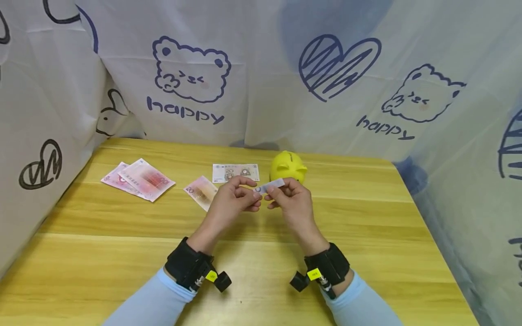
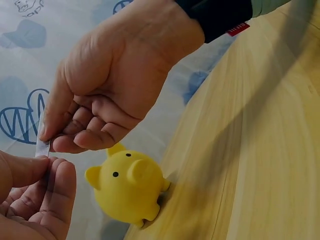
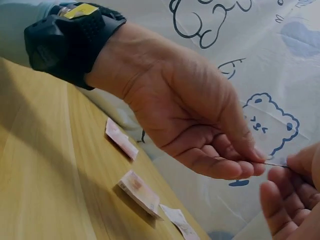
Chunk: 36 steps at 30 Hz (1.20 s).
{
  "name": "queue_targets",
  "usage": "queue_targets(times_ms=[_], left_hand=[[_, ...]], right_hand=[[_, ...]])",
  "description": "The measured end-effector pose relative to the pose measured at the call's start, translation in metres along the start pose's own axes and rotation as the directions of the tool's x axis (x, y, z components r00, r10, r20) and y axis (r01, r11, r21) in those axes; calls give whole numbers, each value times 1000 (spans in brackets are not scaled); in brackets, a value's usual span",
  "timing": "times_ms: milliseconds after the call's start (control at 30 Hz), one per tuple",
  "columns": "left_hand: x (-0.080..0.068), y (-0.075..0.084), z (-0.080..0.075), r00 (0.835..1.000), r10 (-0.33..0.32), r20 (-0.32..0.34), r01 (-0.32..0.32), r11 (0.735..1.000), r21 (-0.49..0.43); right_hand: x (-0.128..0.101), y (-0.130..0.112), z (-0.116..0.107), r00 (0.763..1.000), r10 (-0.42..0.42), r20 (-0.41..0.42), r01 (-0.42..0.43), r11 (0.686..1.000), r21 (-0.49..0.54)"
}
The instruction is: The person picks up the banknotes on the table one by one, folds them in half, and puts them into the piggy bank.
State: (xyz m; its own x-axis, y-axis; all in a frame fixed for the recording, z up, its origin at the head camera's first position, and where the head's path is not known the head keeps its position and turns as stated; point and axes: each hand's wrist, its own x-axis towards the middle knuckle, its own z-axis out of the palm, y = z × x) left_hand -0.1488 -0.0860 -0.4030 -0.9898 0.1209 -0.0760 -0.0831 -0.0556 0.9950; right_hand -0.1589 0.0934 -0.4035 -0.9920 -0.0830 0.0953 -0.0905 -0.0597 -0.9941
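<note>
Whitish and narrow, a folded banknote [image 1: 270, 186] is pinched at one end by the left hand [image 1: 233, 197], at the other by the right hand [image 1: 298, 201]; just beyond this grip stands a yellow piggy bank [image 1: 287, 166], a 20 banknote [image 1: 200, 191] lies beside the left hand, two overlapping pink banknotes [image 1: 148, 180] farther left

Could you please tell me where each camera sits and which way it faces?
Head: on the head, facing forward and down at the table; left hand, right hand and forearms show.
Left wrist: on that wrist, facing the right hand and piggy bank; part of the left hand shows.
Right wrist: on that wrist, facing the left hand and notes; part of the right hand shows.
Both wrist views share both hands and the strip they pinch.
</note>
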Motion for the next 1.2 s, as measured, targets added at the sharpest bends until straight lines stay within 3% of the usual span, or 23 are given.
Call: queue_targets(times_ms=[233,367,500,633,800,933,1033,1200], left_hand=[[5,-4,10,999,-5,44,4,1000,28],[16,-5,17,999,21,47,-30,978,207],[34,1,26,998,60,36,-70,897,436],[54,7,35,997,73,28,-76,804,589],[74,7,45,995,103,10,-80,708,702],[87,3,54,989,141,49,-128,631,765],[95,0,59,986,146,79,-152,605,781],[103,1,63,985,152,84,-159,595,787]], right_hand=[[4,-1,-8,987,-150,-56,143,982,-120],[14,-7,-21,973,-225,-56,205,948,-245],[28,-16,-35,955,-288,-66,240,887,-394],[42,-24,-46,940,-334,-69,251,815,-523],[58,-25,-54,928,-369,-45,264,740,-619],[68,-24,-56,923,-383,-40,259,694,-671],[77,-24,-59,922,-386,-44,240,655,-717],[93,-26,-63,935,-352,-35,196,598,-777]])
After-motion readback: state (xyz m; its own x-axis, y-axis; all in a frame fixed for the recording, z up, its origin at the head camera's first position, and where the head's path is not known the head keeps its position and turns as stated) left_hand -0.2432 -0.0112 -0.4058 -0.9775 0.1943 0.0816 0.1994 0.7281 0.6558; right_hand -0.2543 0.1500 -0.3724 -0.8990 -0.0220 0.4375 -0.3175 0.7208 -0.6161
